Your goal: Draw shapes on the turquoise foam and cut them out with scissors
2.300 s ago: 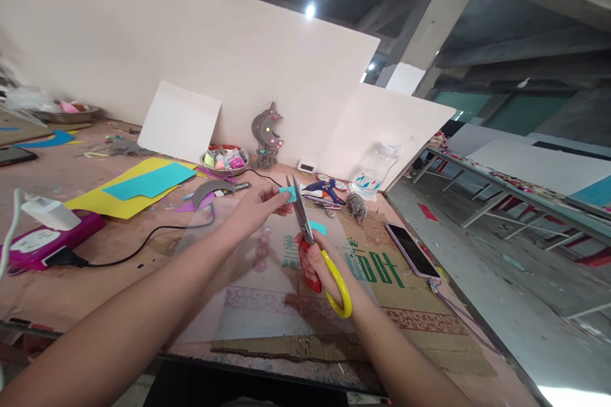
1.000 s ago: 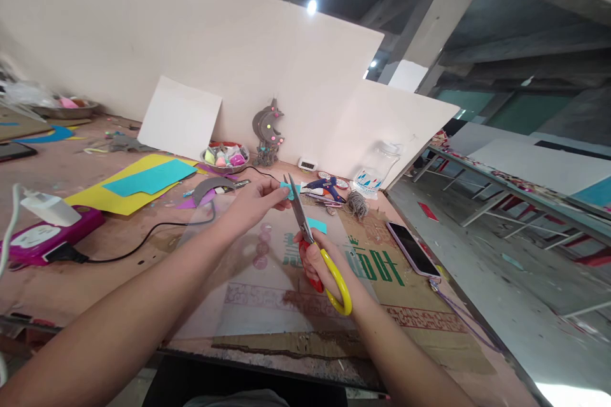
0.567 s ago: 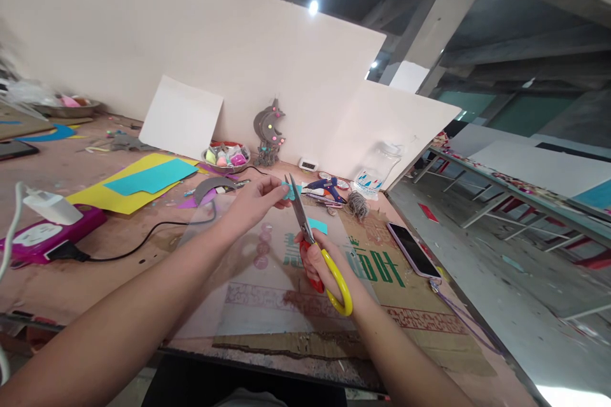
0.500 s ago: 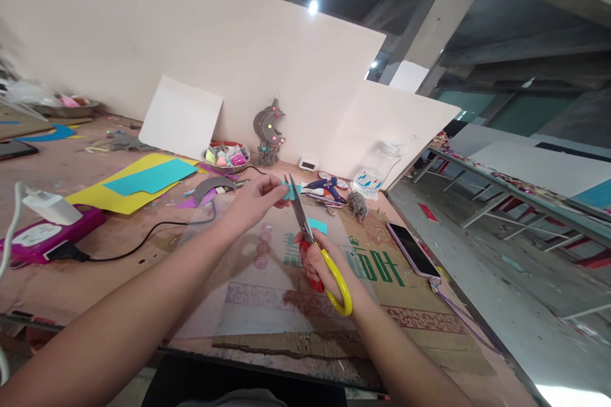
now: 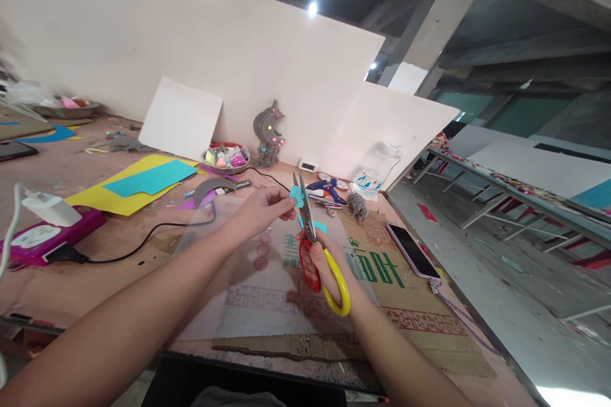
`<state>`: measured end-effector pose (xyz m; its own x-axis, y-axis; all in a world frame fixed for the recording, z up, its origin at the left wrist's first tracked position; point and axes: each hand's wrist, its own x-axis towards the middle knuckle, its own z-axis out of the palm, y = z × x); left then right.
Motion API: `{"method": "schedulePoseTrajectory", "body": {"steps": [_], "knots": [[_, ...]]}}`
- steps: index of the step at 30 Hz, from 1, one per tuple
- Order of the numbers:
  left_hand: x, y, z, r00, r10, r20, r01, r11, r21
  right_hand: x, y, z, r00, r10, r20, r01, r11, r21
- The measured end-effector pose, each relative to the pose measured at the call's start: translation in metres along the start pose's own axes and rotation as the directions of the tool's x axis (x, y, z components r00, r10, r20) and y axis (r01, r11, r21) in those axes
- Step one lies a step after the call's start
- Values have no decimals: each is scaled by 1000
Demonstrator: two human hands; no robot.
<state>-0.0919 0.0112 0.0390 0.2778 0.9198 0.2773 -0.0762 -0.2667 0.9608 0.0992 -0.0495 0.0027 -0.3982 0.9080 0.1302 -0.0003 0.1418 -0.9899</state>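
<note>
My left hand (image 5: 260, 211) pinches a small teal paper piece (image 5: 296, 196) between thumb and fingers, held above the table. My right hand (image 5: 321, 259) grips scissors (image 5: 315, 248) with a red and a yellow handle; their blades point up and meet the teal piece. Another teal scrap (image 5: 319, 227) lies on the table just behind the blades. Under both hands lie a clear plastic sheet (image 5: 248, 292) and a flattened cardboard sheet (image 5: 405, 305) with green print.
Left: pink power strip (image 5: 42, 238) with white charger, black cable (image 5: 143, 238), yellow and teal paper sheets (image 5: 138, 183). Back: bowl of coloured bits (image 5: 225, 158), grey moon ornament (image 5: 268, 130), blue glue gun (image 5: 323, 189), twine (image 5: 356, 205), plastic jar (image 5: 377, 168). Phone (image 5: 411, 248) near the right edge.
The scissors have turned more upright and their blades have closed in on the teal piece. My left hand has shifted slightly right and lower with the piece.
</note>
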Motion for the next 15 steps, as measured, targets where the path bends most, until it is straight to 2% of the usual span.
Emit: {"method": "schedulePoseTrajectory", "body": {"steps": [15], "knots": [[1, 1, 1, 1000, -2, 1, 2, 1000, -14, 0, 2, 3, 999, 34, -21, -32, 998, 52]]}}
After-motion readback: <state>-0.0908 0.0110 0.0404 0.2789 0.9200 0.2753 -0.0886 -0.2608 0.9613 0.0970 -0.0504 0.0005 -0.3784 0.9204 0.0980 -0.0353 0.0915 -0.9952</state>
